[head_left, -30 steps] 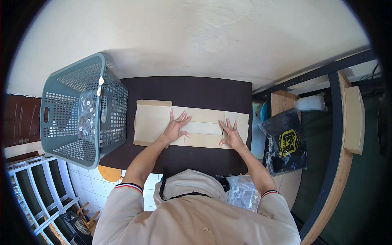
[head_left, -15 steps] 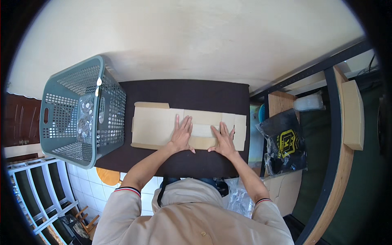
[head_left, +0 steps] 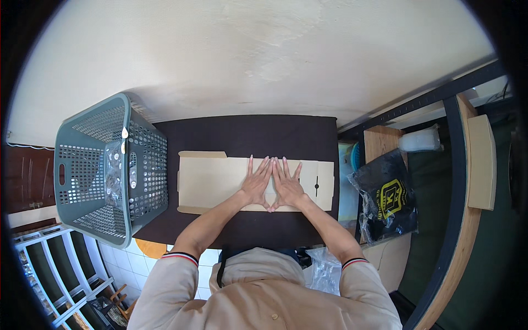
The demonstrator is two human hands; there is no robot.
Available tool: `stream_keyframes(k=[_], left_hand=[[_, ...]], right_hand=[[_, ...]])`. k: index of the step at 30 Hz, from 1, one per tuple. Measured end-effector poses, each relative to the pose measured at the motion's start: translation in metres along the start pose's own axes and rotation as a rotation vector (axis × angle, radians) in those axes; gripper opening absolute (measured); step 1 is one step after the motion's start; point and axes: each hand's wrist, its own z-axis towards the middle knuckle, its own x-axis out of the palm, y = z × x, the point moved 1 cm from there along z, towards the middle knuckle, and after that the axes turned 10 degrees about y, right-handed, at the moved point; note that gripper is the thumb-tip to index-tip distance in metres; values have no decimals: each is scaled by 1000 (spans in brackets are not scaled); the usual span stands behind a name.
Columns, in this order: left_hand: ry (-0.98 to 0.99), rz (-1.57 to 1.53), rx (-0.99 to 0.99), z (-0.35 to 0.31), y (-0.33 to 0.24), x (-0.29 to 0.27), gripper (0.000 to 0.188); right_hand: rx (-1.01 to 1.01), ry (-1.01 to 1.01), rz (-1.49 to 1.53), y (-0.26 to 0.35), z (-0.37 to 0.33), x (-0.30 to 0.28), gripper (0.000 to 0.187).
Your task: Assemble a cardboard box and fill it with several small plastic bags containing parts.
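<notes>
under both sets of fingers lies a flattened cardboard box blank (head_left: 220,184), pale tan, spread lengthwise across a dark brown tabletop (head_left: 247,132). left hand (head_left: 256,184) and right hand (head_left: 286,186) rest palm-down on it, side by side at its middle, thumbs and forefingers touching so a small triangle of card shows between them. fingers of each hand are straight and slightly fanned, pressing flat, closed on nothing.

beyond the fingertips the card's far edge runs close by, with bare tabletop past it and a cream wall (head_left: 264,55) behind. out past the left hand's little finger the blank stretches well away to a notched flap end; just beyond that end stands a grey-green perforated laundry basket (head_left: 104,176) with clear plastic packets inside. out past the right hand's little finger the blank ends in a short flap with a small slot, near the table's edge, and further that way lies a black plastic bag (head_left: 388,198) with a yellow print.

by the look of it the card is light, thin and fairly stiff along its panels but ready to bend at its creases; it would likely slide easily on the smooth top. a hold at the long edges or by a flap, thumb under and fingers over, seems soundest, since the flat middle offers nothing to pinch.
</notes>
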Motion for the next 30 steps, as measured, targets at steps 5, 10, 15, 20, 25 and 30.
stream_keyframes(k=[5,10,15,20,25,30], left_hand=[[26,18,-34,-6,2,6,170],[21,-124,-140,-22,13,14,170],[-157,-225,-64,-37,32,27,165],[-222,-180,-187,-40,34,49,165],[-117,-200,-366,-68,26,33,165],[-383,-229,-418,-132,17,38,160]], right_hand=[[74,177,-104,0,0,-12,175],[309,177,69,-22,-17,1,175],[368,94,115,-39,-31,7,178],[362,117,78,-32,-28,4,178],[323,85,75,-53,-28,24,181],[408,143,364,-96,-37,40,176]])
